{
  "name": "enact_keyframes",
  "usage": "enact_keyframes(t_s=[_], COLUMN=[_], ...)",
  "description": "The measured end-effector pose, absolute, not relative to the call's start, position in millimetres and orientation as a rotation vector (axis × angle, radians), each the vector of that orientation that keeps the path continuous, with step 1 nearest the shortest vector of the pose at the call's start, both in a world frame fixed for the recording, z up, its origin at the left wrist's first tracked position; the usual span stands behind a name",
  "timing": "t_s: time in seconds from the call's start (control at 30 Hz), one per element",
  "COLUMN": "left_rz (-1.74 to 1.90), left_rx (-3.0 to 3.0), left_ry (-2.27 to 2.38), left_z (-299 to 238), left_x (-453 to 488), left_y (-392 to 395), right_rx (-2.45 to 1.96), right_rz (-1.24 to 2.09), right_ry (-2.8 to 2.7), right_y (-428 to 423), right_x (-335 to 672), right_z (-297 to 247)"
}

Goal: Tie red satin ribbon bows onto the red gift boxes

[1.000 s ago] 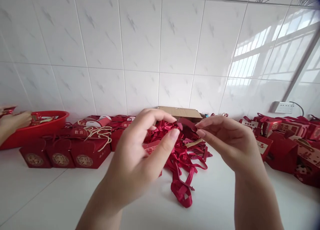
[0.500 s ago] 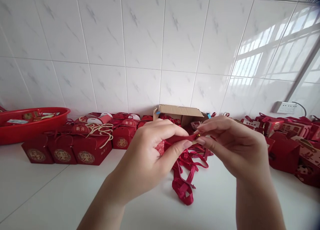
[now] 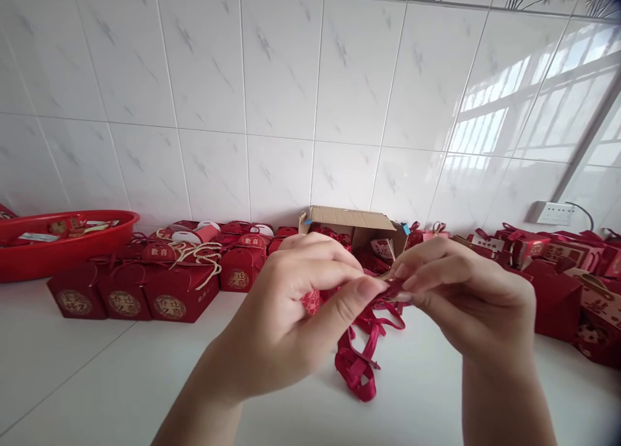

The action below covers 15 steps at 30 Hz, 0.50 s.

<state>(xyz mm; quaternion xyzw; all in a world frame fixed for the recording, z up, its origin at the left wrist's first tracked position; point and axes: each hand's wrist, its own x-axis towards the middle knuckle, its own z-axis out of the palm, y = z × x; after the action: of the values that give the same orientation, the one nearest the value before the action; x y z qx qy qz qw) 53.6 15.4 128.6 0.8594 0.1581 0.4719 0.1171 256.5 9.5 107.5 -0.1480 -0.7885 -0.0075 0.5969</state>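
Between my two hands, a short stretch of dark red ribbon [image 3: 394, 288] is visible. My left hand [image 3: 301, 316] is closed, thumb and forefinger pinching the ribbon from the left. Facing it, my right hand [image 3: 478, 303] also pinches the ribbon with its fingertips. The fingers hide most of the held piece. Below and behind the hands, loose red ribbons [image 3: 356, 371] lie tangled on the white table. Part of a red patterned item [image 3: 311, 301] shows beneath my left hand, its kind unclear.
An open cardboard box [image 3: 352, 217] stands against the tiled wall, with red things inside. To the left are several red gift boxes [image 3: 172, 297] and a red plastic basin [image 3: 63, 252]. More red boxes [image 3: 555, 297] crowd the right side. A socket strip [image 3: 554, 212] is on the wall.
Both pinches have shifted slightly right and down with the ribbon. The gold-coloured bit seen at the fingertips before is now hidden. The view has tilted up a little.
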Motion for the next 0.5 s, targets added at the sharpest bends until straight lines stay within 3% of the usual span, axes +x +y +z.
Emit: enact_keyframes(t_s=[0.5], left_rz=[1.406], left_rx=[2.441], left_ry=[0.573], left_z=[126.8], left_x=[53.3], left_y=[19.7], right_rx=[-0.323], right_rz=[-0.155], right_ry=[-1.978], right_y=[3.5], right_x=[251.7], right_z=[108.8])
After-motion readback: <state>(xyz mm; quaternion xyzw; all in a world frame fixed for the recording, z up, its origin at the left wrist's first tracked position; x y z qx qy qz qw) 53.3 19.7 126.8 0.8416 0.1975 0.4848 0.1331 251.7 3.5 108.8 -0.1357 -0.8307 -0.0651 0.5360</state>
